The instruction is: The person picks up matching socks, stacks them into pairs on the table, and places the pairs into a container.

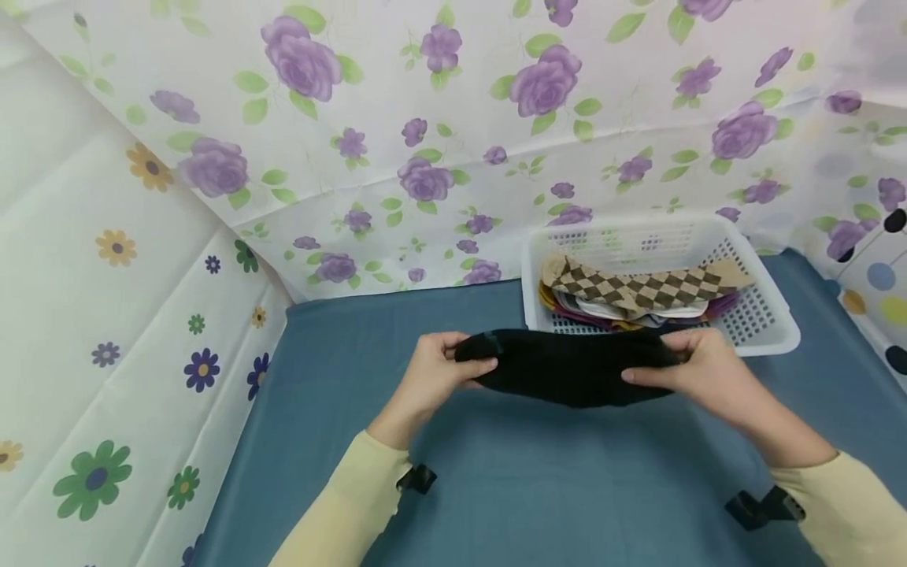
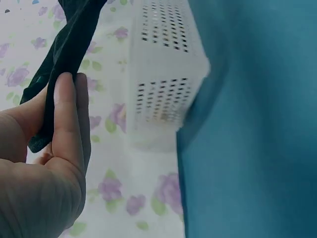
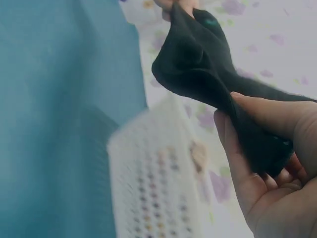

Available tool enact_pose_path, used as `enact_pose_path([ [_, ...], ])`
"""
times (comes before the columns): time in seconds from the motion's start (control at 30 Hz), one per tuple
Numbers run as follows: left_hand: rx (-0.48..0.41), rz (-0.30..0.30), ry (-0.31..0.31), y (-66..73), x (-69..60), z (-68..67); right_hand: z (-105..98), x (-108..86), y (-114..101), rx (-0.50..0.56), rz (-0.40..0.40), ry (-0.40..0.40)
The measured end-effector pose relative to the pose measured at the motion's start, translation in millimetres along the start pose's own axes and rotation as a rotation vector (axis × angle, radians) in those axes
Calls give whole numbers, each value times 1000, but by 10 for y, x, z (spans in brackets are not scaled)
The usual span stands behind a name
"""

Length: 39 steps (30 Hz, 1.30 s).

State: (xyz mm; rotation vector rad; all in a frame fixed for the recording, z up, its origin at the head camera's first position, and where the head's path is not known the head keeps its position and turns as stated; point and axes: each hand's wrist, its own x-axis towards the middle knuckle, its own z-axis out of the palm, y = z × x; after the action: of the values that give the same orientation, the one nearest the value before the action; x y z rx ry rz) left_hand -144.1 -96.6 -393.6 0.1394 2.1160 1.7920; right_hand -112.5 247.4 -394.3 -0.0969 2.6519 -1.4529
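Observation:
A black sock (image 1: 560,366) with a small green mark near its left end is stretched level between the two hands, in the air above the table. My left hand (image 1: 435,370) pinches its left end between thumb and fingers. At the other end my right hand (image 1: 708,374) holds the cloth, thumb in front. The left wrist view shows the sock (image 2: 74,44) edge-on as a narrow strip between thumb and fingers. Seen from the right wrist, the sock (image 3: 193,64) sags in a fold between the hands.
Behind the right hand stands a white perforated plastic basket (image 1: 768,339). In it lie a brown-and-beige argyle sock (image 1: 638,287) and several other folded, coloured cloth pieces. A blue cloth (image 1: 538,496) covers the table; flowered sheets (image 1: 375,150) hang at the back and sides.

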Motion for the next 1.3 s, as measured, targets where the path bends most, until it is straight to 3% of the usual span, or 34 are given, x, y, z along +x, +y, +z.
enact_pose_path([
  [0.1, -22, 23, 23, 50, 253, 56, -186, 97, -18, -28, 24, 57],
  [0.27, -39, 65, 55, 343, 615, 249, -522, 271, -16, -142, 107, 119],
  [0.5, -1, -12, 94, 649, 1077, 564, -922, 553, 34, -193, 217, 120],
  [0.7, 123, -70, 150, 709, 1328, 734, -995, 715, 120, -235, 247, 111],
  [0.87, 224, -107, 197, 676, 1420, 800, -926, 792, 189, -260, 250, 88],
  [1.0, 417, -128, 243, 634, 1410, 769, -836, 854, 202, -303, 220, 68],
  [1.17, 627, -88, 243, 627, 1321, 739, -816, 840, 213, -397, 194, 103],
  [1.3, 651, -14, 265, 675, 1200, 660, -852, 766, 208, -435, 186, 115],
])
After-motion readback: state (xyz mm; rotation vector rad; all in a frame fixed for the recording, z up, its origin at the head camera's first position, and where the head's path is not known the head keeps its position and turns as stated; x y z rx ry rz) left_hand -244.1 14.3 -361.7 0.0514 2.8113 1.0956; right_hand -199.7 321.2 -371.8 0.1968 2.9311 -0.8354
